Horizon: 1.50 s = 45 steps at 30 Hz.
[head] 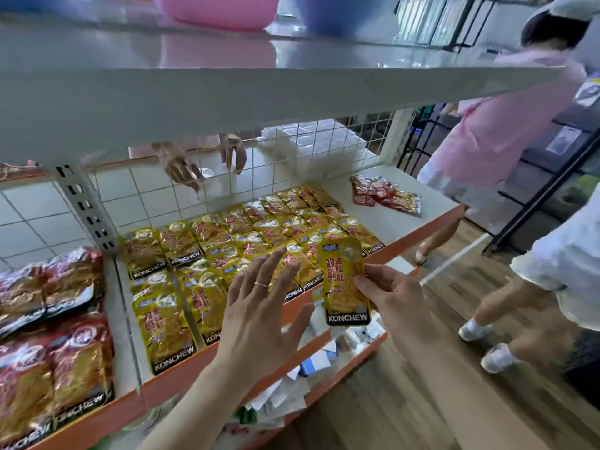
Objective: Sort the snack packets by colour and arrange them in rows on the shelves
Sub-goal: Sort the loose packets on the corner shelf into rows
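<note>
**Hands.** Right hand (393, 297) pinches one yellow packet (345, 284) along its right edge, thumb on the face and fingers behind. The packet stands upright, clear of the shelf (389, 216), just off the front lip. Left hand (259, 306) holds nothing: fingers spread wide, palm down, over the front of the yellow rows (246, 235), with the packet at its 3 o'clock. Whether it touches the rows cannot be told.

**Stock.** Red packets (55, 319) fill the bay at 9 o'clock of the rows. A small loose red pile (384, 194) lies at their 1 o'clock, apart.

**Assessment.** The packet appears light, thin and flexible. It is a glossy foil pouch, likely to slide on its neighbours and to bend if held by one corner. Best gripped at a sealed edge or flat across the middle, then laid down and pressed level with the free palm.
</note>
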### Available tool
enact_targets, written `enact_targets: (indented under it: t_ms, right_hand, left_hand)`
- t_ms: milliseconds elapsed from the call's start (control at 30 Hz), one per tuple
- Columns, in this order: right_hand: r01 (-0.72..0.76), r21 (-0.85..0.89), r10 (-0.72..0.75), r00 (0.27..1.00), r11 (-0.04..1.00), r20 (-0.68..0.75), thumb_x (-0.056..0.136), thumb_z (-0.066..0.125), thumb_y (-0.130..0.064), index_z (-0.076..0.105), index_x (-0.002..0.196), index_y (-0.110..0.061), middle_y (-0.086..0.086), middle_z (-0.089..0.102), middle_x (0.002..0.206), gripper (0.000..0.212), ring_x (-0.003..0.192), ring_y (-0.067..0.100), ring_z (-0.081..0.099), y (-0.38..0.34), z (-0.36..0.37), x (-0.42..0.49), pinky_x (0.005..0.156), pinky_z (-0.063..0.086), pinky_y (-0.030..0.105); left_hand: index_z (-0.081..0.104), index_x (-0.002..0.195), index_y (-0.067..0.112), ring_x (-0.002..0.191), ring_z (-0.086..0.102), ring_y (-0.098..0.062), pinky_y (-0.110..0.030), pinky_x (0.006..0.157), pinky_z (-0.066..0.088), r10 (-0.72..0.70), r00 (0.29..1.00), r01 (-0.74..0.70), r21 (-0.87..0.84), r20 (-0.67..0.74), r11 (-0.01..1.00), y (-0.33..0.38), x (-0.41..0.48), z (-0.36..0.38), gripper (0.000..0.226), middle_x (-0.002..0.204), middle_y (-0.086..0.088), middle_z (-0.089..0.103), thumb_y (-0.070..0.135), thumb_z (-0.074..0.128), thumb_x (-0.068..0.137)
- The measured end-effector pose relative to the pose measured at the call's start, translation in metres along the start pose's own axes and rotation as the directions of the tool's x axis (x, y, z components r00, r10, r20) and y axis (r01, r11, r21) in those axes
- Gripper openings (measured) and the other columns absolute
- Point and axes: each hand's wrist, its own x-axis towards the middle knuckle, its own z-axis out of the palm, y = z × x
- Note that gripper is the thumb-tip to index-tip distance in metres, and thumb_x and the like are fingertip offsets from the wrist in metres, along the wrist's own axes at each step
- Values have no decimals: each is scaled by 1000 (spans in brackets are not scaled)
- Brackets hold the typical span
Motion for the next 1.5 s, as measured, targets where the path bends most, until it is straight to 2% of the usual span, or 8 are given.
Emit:
enact_targets:
  t_ms: [233,333,433,533,733,933,1367,1500]
  right_hand:
    - [28,-78,-24,998,997,51,90,69,-11,71,93,-24,-5,77,86,13,84,12,74,12,12,32,75,57,25]
    - [17,-71,-10,996,997,92,91,68,-10,70,91,-24,-6,77,85,14,82,9,73,15,16,45,72,57,19]
    - [8,-77,3,990,997,142,91,67,-10,71,96,-20,-4,77,89,12,87,12,73,14,18,63,77,57,24]
    - [30,-101,-10,982,994,189,92,67,-12,71,95,-22,-7,77,88,11,86,9,73,12,18,86,74,55,19]
    - [40,-114,0,945,993,327,91,68,-12,71,104,-15,-1,77,93,14,92,14,72,10,28,136,85,57,31]
    - [89,-98,-38,902,991,430,90,69,-8,69,95,-22,-9,74,81,15,75,0,69,13,66,168,70,53,13]
    - [121,-200,7,840,972,543,90,71,-14,68,110,-13,5,72,101,21,98,20,68,23,162,199,92,55,34]
    - [138,-225,12,829,965,560,90,71,-12,67,110,-13,-3,68,92,21,87,14,64,27,185,201,79,51,22]
  left_hand:
    - [45,146,29,147,31,-25,-54,113,33,-45,998,44,35,40,998,-22,12,19,67,160,3,32,70,26,96]
    - [42,146,32,148,27,-24,-54,115,31,-79,995,76,58,58,995,-26,15,29,65,161,4,30,69,31,94]
    - [44,145,31,148,28,-24,-52,115,31,-110,993,105,103,52,989,-27,19,37,63,161,3,31,66,39,93]
    - [48,144,27,146,33,-26,-50,113,32,-142,989,135,150,31,979,-28,28,43,64,158,0,35,65,41,93]
    - [47,144,30,145,31,-24,-50,116,29,-296,955,293,212,-19,932,-33,46,48,64,158,2,34,67,38,92]
    - [53,141,24,142,36,-27,-51,111,33,-362,927,374,280,-96,884,-60,55,42,67,157,-2,38,66,40,90]
    - [42,148,32,150,20,-18,-44,120,16,-539,839,528,342,-71,777,-114,51,6,78,164,6,22,73,22,85]
    - [39,150,33,150,15,-17,-42,119,13,-572,817,558,343,-67,756,-124,49,-2,82,165,6,21,74,20,83]
